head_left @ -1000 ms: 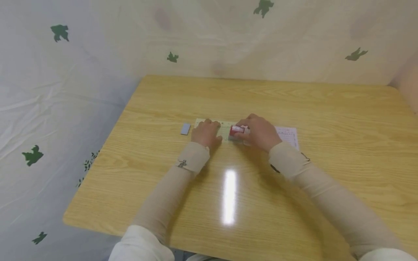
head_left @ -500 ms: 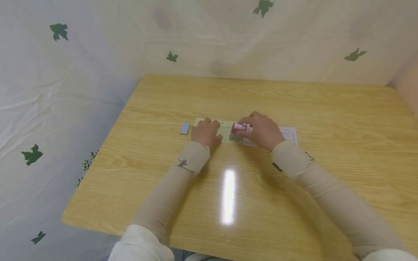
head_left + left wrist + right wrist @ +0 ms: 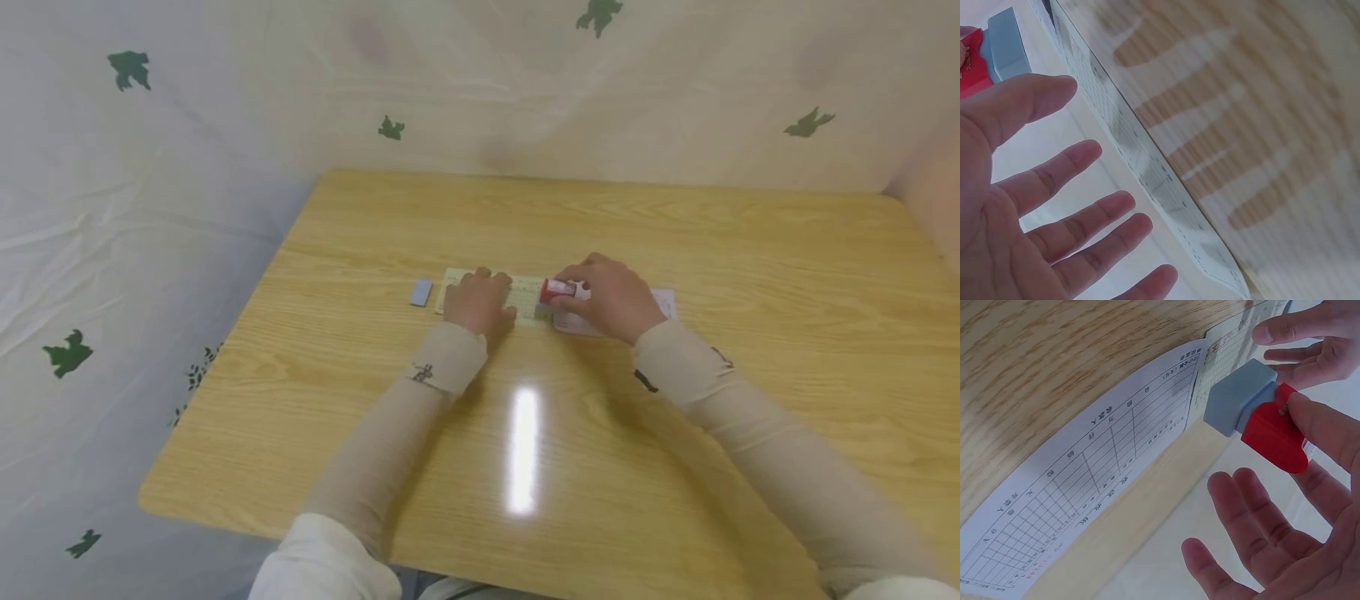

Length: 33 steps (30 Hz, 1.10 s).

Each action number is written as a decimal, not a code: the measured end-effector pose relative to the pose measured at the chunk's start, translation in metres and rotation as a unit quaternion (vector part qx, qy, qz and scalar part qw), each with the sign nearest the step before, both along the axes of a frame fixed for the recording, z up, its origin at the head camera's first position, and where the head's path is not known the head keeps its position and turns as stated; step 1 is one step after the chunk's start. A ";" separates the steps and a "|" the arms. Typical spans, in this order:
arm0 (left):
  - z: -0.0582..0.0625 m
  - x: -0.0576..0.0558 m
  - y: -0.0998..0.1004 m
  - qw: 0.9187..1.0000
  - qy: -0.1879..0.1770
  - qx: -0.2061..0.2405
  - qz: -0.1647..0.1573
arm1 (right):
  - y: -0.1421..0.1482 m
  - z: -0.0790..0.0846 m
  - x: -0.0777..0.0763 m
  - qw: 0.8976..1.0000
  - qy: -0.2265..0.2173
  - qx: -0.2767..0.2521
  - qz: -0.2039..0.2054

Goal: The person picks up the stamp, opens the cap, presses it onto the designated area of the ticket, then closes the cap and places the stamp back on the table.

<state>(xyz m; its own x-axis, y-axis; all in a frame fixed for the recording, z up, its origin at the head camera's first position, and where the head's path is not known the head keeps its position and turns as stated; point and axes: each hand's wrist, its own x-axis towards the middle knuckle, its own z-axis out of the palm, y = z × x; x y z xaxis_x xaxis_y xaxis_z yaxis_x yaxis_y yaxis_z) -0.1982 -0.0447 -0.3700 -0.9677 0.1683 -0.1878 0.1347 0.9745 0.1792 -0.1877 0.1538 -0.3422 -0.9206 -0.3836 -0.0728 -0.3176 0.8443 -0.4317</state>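
My right hand (image 3: 618, 296) pinches a small red-and-grey block that looks like a hand stamp (image 3: 555, 291) between thumb and index finger. Its grey end (image 3: 1235, 400) points toward the paper slips, while the other fingers are spread apart. Below it, a pale green printed slip (image 3: 527, 302) meets a white ruled receipt form (image 3: 1094, 462). My left hand (image 3: 480, 302) lies over the green slip, fingers extended and spread. In the left wrist view, the fingers (image 3: 1060, 169) and the red-and-grey stamp show beside the slip's edge. My right hand covers part of the white form.
A small blue-grey rectangular piece (image 3: 421, 292) lies left of the green slip. Everything rests on a wooden table (image 3: 480, 225) with a bright light reflection near the front. A pale cloth (image 3: 480, 83) printed with green birds hangs behind and to the left.
My right hand has moved slightly right and away with the stamp. My left hand stays over the green slip, shifted slightly right, and more of the slip's left end shows.
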 end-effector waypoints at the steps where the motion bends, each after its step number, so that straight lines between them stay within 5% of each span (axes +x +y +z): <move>1: 0.000 0.000 0.001 1.000 0.001 -0.001 -0.001 | 0.001 0.000 0.000 1.000 0.000 -0.001 0.000; 33: 0.010 0.001 0.012 0.999 0.007 -0.021 -0.025 | 0.013 0.006 0.005 1.000 -0.013 0.000 -0.021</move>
